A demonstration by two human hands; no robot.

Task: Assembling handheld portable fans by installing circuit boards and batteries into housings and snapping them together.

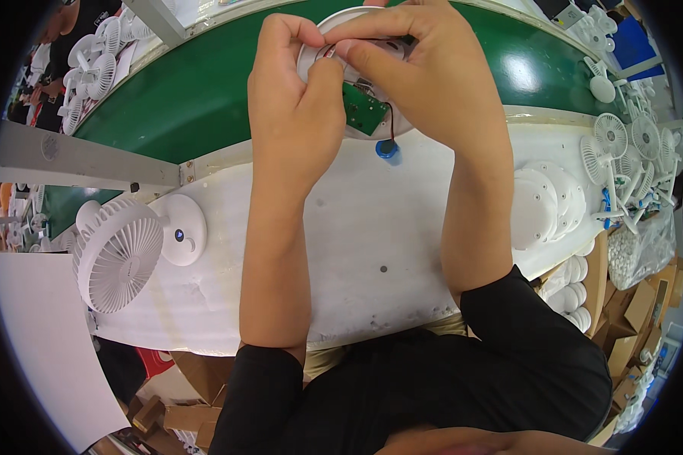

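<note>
Currently, both hands are working at a round white shell [354,73] at the far side of the table [372,227], partly in front of a green surface [190,102]. Near the shell's left side, the left hand [296,114] is pinching a thin red wire [328,52] between thumb and forefinger. The right hand [432,68] is reaching over from the right, its fingers bending toward the same spot; whether they are gripping wire or shell, I cannot tell. A green board [363,108] is showing between the hands, and a blue cylinder [387,149] is showing just past the shell's near rim, beside dark leads [391,121]. Leftward, a white fan [121,254] is standing; rightward, white discs [535,208] are overlapping near the right forearm.
</note>
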